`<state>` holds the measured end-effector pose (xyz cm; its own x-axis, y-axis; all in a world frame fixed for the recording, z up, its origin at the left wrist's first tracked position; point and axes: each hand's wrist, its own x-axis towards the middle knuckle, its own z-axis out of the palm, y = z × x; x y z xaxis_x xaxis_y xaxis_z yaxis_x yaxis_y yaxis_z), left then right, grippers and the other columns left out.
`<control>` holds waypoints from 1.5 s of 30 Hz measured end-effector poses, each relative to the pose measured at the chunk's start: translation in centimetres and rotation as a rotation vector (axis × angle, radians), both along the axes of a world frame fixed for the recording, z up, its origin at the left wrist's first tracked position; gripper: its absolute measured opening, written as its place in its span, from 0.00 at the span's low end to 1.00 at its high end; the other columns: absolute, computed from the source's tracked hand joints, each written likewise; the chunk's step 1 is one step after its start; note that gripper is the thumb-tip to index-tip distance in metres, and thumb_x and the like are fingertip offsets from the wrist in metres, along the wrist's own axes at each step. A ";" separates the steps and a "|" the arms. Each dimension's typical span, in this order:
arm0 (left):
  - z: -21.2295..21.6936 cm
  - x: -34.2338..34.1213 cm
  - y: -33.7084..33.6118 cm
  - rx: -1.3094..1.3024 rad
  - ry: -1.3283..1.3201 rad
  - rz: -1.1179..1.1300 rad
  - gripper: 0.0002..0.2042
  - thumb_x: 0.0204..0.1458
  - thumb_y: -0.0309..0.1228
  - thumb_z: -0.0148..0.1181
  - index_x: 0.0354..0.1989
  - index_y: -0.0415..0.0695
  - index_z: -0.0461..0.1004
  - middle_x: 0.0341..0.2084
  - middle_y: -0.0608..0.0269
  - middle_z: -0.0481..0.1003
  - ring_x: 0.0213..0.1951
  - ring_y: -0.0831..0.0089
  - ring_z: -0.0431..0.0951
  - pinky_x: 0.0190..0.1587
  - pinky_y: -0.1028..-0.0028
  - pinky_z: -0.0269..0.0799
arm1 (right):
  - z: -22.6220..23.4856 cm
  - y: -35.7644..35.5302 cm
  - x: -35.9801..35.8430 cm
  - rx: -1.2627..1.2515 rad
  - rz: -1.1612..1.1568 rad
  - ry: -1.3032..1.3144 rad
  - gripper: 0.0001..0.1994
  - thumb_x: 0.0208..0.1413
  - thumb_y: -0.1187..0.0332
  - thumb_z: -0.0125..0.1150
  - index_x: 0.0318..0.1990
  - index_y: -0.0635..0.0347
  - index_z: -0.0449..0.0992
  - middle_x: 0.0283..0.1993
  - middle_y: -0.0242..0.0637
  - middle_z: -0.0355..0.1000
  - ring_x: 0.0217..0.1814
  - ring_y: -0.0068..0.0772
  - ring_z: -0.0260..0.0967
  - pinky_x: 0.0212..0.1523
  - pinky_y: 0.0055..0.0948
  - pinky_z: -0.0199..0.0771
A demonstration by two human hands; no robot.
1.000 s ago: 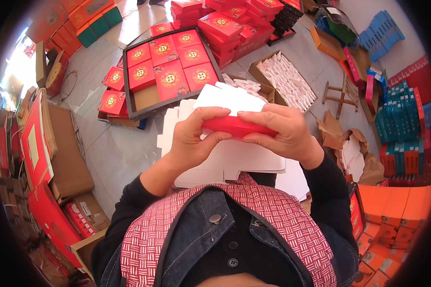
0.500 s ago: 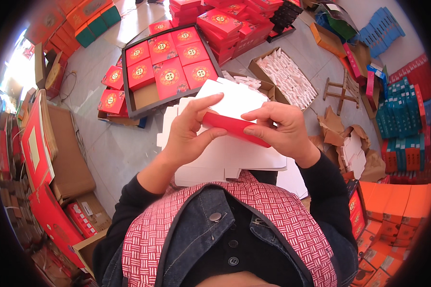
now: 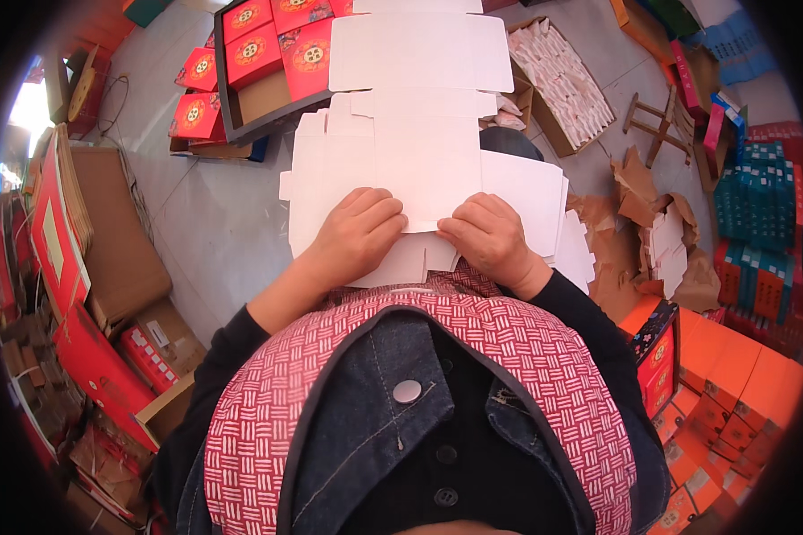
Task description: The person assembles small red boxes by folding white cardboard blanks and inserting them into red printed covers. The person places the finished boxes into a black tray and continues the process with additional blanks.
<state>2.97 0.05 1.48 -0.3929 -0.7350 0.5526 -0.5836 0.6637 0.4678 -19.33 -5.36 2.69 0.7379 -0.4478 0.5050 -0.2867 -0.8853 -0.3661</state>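
Note:
A flat cardboard box blank (image 3: 419, 134), white side up, stretches away from me over my lap, with fold lines and side tabs. At its near edge my left hand (image 3: 361, 227) is closed, thumb and fingers pinching the small end flap. Close beside it, my right hand (image 3: 492, 234) pinches the same edge, its fingers curled. Beneath lie more white blanks (image 3: 533, 192), fanned out to the right and toward my apron (image 3: 268, 392). The fingertips partly cover the flap between the hands.
Ahead on the left, a black-rimmed tray (image 3: 232, 120) holds red boxes. A carton of small white packets (image 3: 562, 85) stands ahead right, near a wooden stand (image 3: 658, 125) and torn brown paper (image 3: 629, 192). Orange boxes (image 3: 732, 357) are stacked right; brown cardboard (image 3: 120, 241) stands left.
The red-and-white folded piece held up between my hands no longer shows in that form. Both hands have come down toward me, onto the edge of a flat white blank. The view has shifted.

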 end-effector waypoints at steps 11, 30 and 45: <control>-0.5 -0.3 0.9 0.115 0.039 0.167 0.08 0.36 0.18 0.63 0.28 0.36 0.73 0.28 0.57 0.72 0.34 0.59 0.73 0.36 0.67 0.72 | 0.1 -1.4 -1.4 -0.061 -0.031 0.155 0.05 0.44 0.71 0.60 0.29 0.58 0.71 0.29 0.32 0.64 0.33 0.33 0.65 0.33 0.28 0.65; 1.3 2.8 0.0 0.266 0.060 0.159 0.07 0.39 0.23 0.64 0.24 0.43 0.71 0.38 0.57 0.75 0.51 0.57 0.70 0.58 0.58 0.57 | 3.8 -4.2 -0.6 0.613 0.130 0.370 0.07 0.53 0.70 0.59 0.36 0.62 0.74 0.33 0.43 0.70 0.34 0.44 0.70 0.33 0.33 0.70; 4.9 3.1 1.6 0.446 0.522 0.094 0.08 0.49 0.14 0.55 0.32 0.40 0.66 0.44 0.52 0.77 0.55 0.53 0.72 0.56 0.64 0.68 | 15.1 -3.6 2.7 0.435 0.160 0.074 0.10 0.44 0.67 0.70 0.30 0.63 0.76 0.28 0.38 0.70 0.29 0.36 0.68 0.29 0.31 0.69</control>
